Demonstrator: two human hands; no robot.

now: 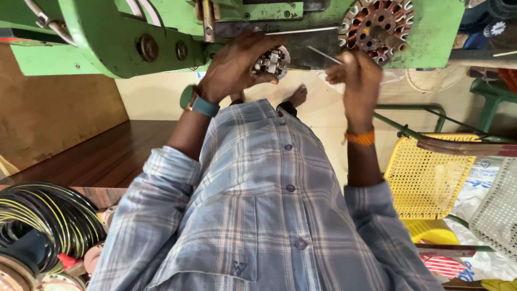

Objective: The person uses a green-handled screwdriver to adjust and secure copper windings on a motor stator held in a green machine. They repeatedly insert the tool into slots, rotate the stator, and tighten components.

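Note:
My left hand (234, 64) grips a small round slotted metal core (273, 60) held at the front of a green machine (102, 37). My right hand (356, 81) is closed on a thin pale strip (323, 54) that points toward that core. A larger round slotted core with copper-coloured slots (377, 21) sits on a shaft on the machine, just above my right hand. I wear a blue watch on the left wrist and an orange band on the right wrist. My plaid shirt fills the lower middle of the view.
A yellow perforated plastic stool (425, 178) stands at the right, with a white mesh piece (498, 210) beside it. Coils of black and yellow cable (43, 215) lie at the lower left on a dark wooden surface (97, 161). A green chair leg (490, 102) is at the far right.

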